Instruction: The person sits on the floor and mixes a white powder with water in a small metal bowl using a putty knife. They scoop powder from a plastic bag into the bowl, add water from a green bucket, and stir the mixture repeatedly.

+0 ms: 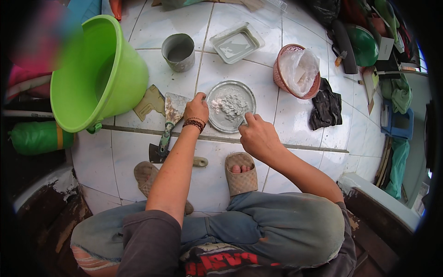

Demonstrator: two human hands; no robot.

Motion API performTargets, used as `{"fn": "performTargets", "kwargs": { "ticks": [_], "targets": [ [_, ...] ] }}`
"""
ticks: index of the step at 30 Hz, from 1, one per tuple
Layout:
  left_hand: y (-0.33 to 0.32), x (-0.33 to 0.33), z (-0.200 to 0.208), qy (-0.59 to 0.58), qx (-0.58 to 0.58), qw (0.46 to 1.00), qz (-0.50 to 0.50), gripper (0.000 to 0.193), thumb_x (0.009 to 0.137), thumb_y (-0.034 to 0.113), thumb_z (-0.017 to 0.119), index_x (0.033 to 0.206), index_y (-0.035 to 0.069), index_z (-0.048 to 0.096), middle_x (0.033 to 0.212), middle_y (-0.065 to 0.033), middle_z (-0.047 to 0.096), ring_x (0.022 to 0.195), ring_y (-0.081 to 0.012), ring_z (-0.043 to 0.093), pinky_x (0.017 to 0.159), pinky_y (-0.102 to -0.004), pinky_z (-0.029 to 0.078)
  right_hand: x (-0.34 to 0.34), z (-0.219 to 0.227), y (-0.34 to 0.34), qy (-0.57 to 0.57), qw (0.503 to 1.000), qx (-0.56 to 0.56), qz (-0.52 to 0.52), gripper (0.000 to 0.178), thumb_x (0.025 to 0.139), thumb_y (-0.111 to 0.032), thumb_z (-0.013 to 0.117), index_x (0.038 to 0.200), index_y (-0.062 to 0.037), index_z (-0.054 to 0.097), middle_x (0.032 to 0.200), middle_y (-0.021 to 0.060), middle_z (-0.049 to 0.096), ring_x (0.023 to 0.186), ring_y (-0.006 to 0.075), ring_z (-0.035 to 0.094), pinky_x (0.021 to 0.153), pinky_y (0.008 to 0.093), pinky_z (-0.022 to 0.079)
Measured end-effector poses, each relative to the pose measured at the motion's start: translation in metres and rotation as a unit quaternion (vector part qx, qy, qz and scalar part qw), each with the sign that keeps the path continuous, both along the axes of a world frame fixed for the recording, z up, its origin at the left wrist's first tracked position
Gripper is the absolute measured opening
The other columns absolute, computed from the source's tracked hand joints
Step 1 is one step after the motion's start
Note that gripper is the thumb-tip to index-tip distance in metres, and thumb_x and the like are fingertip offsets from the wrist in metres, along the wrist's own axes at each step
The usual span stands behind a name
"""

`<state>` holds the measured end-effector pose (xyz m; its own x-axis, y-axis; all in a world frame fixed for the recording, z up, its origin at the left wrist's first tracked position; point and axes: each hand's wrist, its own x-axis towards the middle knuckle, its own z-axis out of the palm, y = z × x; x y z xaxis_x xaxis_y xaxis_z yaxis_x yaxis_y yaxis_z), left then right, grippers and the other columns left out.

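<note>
A round shallow dish (224,128) with a grey rim lies on the tiles before me, and lumpy grey-white powder (229,105) is heaped in it. My left hand (197,113), a beaded bracelet at its wrist, is closed on the dish's left rim. At the lower right rim, the fingers of my right hand (258,135) are pinched together on the edge. Just left of my left hand lies a wide scraper (173,109) with a stained blade and dark handle. A second tool with a black blade (156,154) and pale handle end (200,161) is partly hidden under my left forearm.
A large green bucket (131,69) stands tilted at left, beside a worn flat piece (150,102). Farther off are a grey cup (178,53), a rectangular tub (250,34) with grey residue, and a pink basket (282,81) holding a plastic bag. Black crumpled plastic (326,107) lies right.
</note>
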<state>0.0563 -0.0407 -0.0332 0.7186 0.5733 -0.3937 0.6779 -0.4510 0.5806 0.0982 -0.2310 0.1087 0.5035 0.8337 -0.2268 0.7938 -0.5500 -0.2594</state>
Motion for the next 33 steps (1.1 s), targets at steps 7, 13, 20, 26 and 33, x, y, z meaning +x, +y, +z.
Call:
{"fn": "performTargets", "kwargs": {
  "ticks": [7, 13, 20, 26, 33],
  "targets": [
    [0.009, -0.002, -0.016, -0.009, -0.107, 0.994, 0.032, 0.018, 0.094, 0.014, 0.059, 0.111, 0.010, 0.065, 0.069, -0.0159, 0.066, 0.043, -0.0238, 0.062, 0.044, -0.0362, 0.051, 0.031, 0.024, 0.034, 0.062, 0.995, -0.040, -0.073, 0.015, 0.075, -0.013, 0.062, 0.079, -0.0020, 0.071, 0.091, 0.0190, 0.062, 0.082, 0.0342, 0.067, 0.070, 0.0465, 0.055],
    [0.007, -0.004, -0.018, -0.017, -0.109, 0.993, 0.038, 0.018, 0.093, 0.013, 0.060, 0.109, 0.008, 0.065, 0.064, -0.0139, 0.064, 0.045, -0.0236, 0.063, 0.043, -0.0365, 0.051, 0.040, 0.026, 0.048, 0.083, 0.985, -0.145, -0.029, 0.014, 0.075, -0.010, 0.062, 0.080, -0.0015, 0.072, 0.094, 0.0219, 0.066, 0.084, 0.0344, 0.069, 0.073, 0.0452, 0.056],
    [0.007, -0.008, -0.025, -0.018, -0.130, 0.989, 0.062, 0.017, 0.092, 0.014, 0.060, 0.108, 0.009, 0.066, 0.063, -0.0132, 0.063, 0.044, -0.0234, 0.063, 0.042, -0.0361, 0.051, 0.057, 0.011, 0.101, 0.103, 0.983, -0.147, 0.036, 0.014, 0.073, -0.011, 0.067, 0.081, 0.0004, 0.072, 0.083, 0.0239, 0.068, 0.085, 0.0362, 0.070, 0.077, 0.0429, 0.057],
    [0.005, -0.008, -0.021, -0.018, -0.127, 0.990, 0.060, 0.017, 0.093, 0.015, 0.061, 0.107, 0.009, 0.066, 0.068, -0.0150, 0.066, 0.045, -0.0250, 0.064, 0.044, -0.0363, 0.052, 0.089, 0.013, 0.097, 0.152, 0.978, -0.120, -0.076, 0.021, 0.072, -0.015, 0.069, 0.085, 0.0005, 0.075, 0.087, 0.0236, 0.070, 0.083, 0.0363, 0.069, 0.079, 0.0431, 0.056],
    [0.006, -0.008, -0.015, -0.013, -0.131, 0.989, 0.068, 0.016, 0.093, 0.016, 0.062, 0.107, 0.009, 0.066, 0.071, -0.0166, 0.068, 0.046, -0.0250, 0.065, 0.046, -0.0362, 0.053, 0.071, 0.012, 0.085, 0.177, 0.973, -0.088, -0.117, 0.022, 0.073, -0.018, 0.071, 0.086, -0.0022, 0.077, 0.081, 0.0224, 0.070, 0.079, 0.0365, 0.069, 0.079, 0.0430, 0.056]
  ]
}}
